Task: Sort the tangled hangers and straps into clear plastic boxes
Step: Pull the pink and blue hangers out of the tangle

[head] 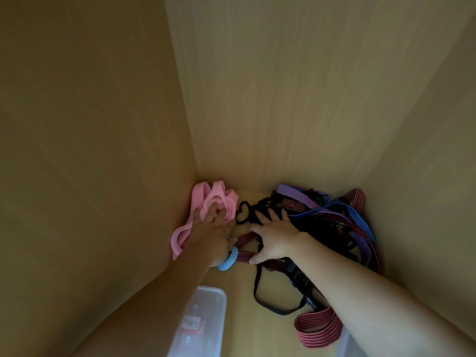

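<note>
A heap of pink bands [206,202] lies in the back left corner of a wooden cabinet floor. My left hand [210,234] reaches onto it with fingers spread over the pink loops; a light blue ring [228,261] shows under the palm. A tangle of red-striped, purple, blue and black straps [332,222] fills the back right. My right hand [273,235] lies flat on that tangle, fingers splayed, thumb by a red striped strap [244,256]. A clear plastic box [203,323] stands near the front, below my left forearm.
Wooden cabinet walls [103,150] close in on the left, back and right. A black strap loop [273,302] and a red striped loop [318,329] trail toward the front. The edge of a second clear box [347,343] shows at the bottom right.
</note>
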`<state>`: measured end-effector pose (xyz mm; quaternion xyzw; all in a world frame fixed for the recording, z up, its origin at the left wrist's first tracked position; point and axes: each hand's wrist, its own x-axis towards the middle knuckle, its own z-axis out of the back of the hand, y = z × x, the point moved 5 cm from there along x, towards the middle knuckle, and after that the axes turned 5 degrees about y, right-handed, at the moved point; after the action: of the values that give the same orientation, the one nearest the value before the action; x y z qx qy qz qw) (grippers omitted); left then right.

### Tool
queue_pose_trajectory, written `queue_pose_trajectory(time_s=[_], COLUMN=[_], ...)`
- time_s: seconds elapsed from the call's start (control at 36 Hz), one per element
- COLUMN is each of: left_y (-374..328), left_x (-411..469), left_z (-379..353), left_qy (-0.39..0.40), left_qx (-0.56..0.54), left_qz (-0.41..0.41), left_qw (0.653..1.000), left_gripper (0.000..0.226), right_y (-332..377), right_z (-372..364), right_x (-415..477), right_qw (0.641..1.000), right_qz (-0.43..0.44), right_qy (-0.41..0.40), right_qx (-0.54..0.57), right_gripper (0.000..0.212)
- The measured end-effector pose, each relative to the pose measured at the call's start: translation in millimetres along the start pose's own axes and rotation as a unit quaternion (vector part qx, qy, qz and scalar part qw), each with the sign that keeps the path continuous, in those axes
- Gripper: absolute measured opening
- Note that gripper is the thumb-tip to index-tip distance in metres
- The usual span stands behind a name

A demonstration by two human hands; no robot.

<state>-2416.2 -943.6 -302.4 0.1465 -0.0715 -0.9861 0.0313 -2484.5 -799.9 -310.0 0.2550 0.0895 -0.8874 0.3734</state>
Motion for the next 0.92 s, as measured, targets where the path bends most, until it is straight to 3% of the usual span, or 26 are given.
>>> queue_pose_trajectory(time_s=[0.28, 0.58, 0.78, 0.92], left_y=[2.3, -12.7, -21.9, -38.3], left_x=[6.4, -9.6, -21.9, -33.4], left_z=[6.8, 21.0, 24.7, 31.7], left_qy=[-0.005, -0.029, -0.045, -0.110], left_qx=[-0.003, -0.021, -0.039, -0.081], left_qz=[0.024, 0.010, -0.013, -0.053], left_qw=[1.000, 0.999, 0.998, 0.989], left_gripper=[0.061, 0.058, 0.050, 0.031], right_y=[-60.8, -43.2, -62.7, -83.6], right_z=[1.2, 10.7, 33.1, 40.1], right_x=[-25.0, -45.3, -91.8, -121.8], right_qw=[0.995, 0.999, 0.991, 0.958], right_qz=[-0.095, -0.042, -0.070, -0.110], right_qy=[0.018, -0.005, -0.080, -0.183], right_qx=[-0.019, 0.006, 0.077, 0.191], right_gripper=[0.073, 0.074, 0.058, 0.039])
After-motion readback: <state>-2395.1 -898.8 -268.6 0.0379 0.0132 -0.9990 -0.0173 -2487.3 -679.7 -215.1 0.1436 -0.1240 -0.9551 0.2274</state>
